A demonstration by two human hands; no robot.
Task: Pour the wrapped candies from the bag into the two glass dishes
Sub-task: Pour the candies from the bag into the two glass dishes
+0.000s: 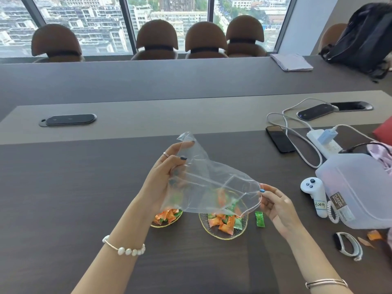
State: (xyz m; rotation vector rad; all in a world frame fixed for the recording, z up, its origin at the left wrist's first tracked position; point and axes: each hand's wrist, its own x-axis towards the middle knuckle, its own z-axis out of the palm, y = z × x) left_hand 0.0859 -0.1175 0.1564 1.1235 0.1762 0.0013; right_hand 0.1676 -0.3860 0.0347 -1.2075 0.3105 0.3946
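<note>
My left hand [167, 172] pinches the top end of the clear bag [212, 183], fingers closed on the plastic. My right hand [275, 205] pinches the bag's other edge with its fingertips. I hold the bag just above the two dishes. The bag looks empty to me. The left dish [169, 223] and the right dish [224, 233] both have orange and green candies in them. One green candy [260, 218] lies on the worktop [74, 198] beside the right dish. I think pouring is done, but that candy is left.

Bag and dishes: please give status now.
Left hand, right hand both grip the bag, looks empty. Both dishes hold candies. One green candy on table.
</note>
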